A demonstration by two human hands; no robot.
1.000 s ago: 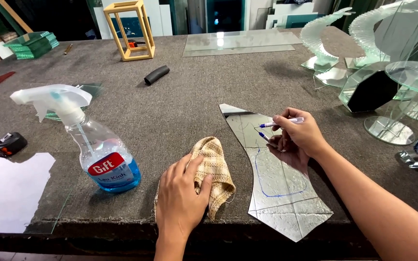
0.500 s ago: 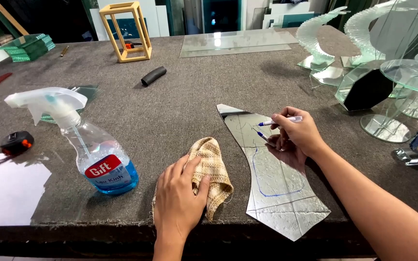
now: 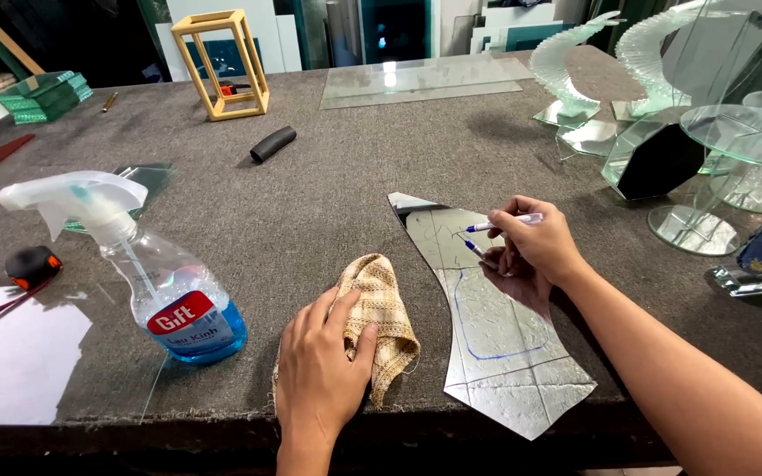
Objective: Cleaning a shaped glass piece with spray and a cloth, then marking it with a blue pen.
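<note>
My right hand [image 3: 535, 247] pinches the marker [image 3: 504, 224] over the mirror [image 3: 500, 344], centre frame; I keep strokes light. Left hand [image 3: 319, 375] lies flat, pinning the cloth [image 3: 385, 322].

The left hand [image 3: 319, 375] lay flat, palm down, fingers spread forward (thumb out to the right). The right hand [image 3: 531, 247] was curled in a writing pinch, forearm angled in from the lower right.

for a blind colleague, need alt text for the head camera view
A person's right hand holds a blue marker over an irregular mirror piece bearing a drawn blue outline, on a grey felt table. The left hand rests on a beige cloth, beside a spray bottle of blue liquid.
</note>
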